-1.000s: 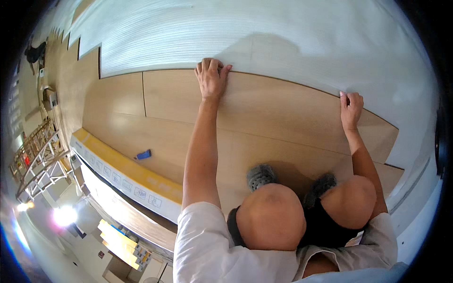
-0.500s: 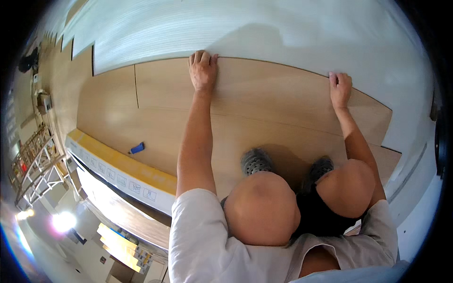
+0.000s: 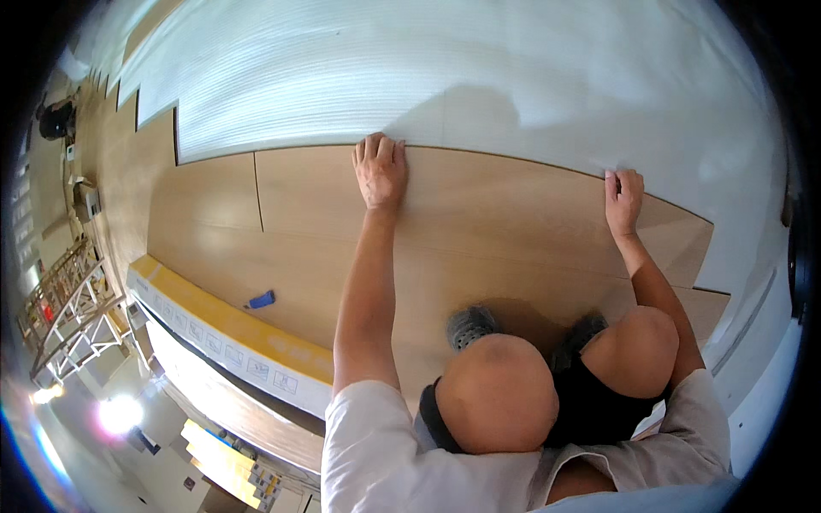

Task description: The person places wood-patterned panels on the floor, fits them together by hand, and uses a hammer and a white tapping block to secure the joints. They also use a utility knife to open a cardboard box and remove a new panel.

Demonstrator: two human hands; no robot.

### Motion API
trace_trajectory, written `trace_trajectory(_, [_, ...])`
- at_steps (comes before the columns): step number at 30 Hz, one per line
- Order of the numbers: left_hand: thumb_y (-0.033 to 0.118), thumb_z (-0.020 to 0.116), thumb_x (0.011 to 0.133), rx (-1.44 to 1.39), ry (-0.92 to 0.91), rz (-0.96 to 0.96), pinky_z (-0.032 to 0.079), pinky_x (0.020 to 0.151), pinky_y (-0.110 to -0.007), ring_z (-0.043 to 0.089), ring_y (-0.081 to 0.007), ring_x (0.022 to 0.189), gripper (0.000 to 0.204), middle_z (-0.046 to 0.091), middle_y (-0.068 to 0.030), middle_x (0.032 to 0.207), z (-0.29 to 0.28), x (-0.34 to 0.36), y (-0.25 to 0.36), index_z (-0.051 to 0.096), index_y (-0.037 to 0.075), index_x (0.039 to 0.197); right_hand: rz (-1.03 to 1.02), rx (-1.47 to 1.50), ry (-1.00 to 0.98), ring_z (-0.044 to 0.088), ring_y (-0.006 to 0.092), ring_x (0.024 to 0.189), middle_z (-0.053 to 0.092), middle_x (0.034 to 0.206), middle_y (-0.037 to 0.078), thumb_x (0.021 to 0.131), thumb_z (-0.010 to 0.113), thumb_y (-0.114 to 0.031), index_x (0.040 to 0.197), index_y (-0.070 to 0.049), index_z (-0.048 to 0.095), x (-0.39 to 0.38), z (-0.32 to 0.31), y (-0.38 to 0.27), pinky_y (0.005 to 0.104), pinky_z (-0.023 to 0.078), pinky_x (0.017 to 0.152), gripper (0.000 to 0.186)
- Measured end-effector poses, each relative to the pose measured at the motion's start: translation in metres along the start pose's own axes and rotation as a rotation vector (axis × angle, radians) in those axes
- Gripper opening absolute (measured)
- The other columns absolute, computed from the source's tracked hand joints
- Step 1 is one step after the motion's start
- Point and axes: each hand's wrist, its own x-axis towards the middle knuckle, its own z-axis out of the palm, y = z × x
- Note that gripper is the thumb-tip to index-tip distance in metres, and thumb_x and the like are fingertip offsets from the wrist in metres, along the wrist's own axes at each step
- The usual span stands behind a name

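So, from your head cam: you've got both hands on the far long edge of the light wood plank, the one lying crosswise in front of your knees. Your left hand has its fingers bent over that edge, gripping it near the plank's left part, thumb off to the right side. Your right hand grips the same edge closer to the plank's right end, fingers curled in and thumb pointing up at the edge. Can't see the fingertips properly on either one, fwiw.

Past that edge there's white sheeting, with a shadow falling across it. At its left end your plank meets another plank, and there's a dark line between the two. Further left the rows end in steps.

Your perforated grey shoes are on the boards just this side of the plank. Off to your left, a small blue object lies on the boards near a long yellow-and-white carton, and there's a pale frame rack well beyond that.
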Motion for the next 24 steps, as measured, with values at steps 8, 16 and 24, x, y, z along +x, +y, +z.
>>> trace_trajectory(8, [0.029,0.054,0.102,0.0,-0.096,0.047,0.037,0.111,-0.048,0.049,-0.0353,0.125,0.033,0.057,-0.0178,0.13,0.028,-0.013,0.027,0.057,0.002,0.121,0.216,0.134,-0.344,0.057,0.0308,0.102,0.062,0.107,0.012,0.097,0.063,-0.023,0.108,-0.009,0.067,-0.016,-0.077,0.038,0.0436,0.046,0.092,0.018])
trace_trajectory(16, [0.042,0.038,0.107,0.202,-0.193,0.325,0.024,0.121,-0.053,0.03,-0.0401,0.146,0.062,0.03,-0.0224,0.16,-0.027,-0.06,0.036,0.033,0.003,0.155,0.393,-0.108,-0.553,0.052,0.037,0.124,0.059,0.129,0.016,0.094,0.06,-0.017,0.136,-0.01,0.056,-0.177,-0.206,0.136,0.0485,0.041,0.109,0.042])
trace_trajectory(24, [0.045,0.031,0.107,0.352,-0.431,0.323,0.012,0.125,-0.051,0.016,-0.0402,0.153,0.07,0.016,-0.0226,0.166,-0.111,-0.13,0.054,0.022,-0.002,0.158,1.049,-0.326,-0.582,0.033,0.0437,0.143,0.033,0.155,0.026,0.088,0.074,-0.037,0.148,0.004,0.035,-0.377,-0.315,0.193,0.0485,0.034,0.117,0.083])
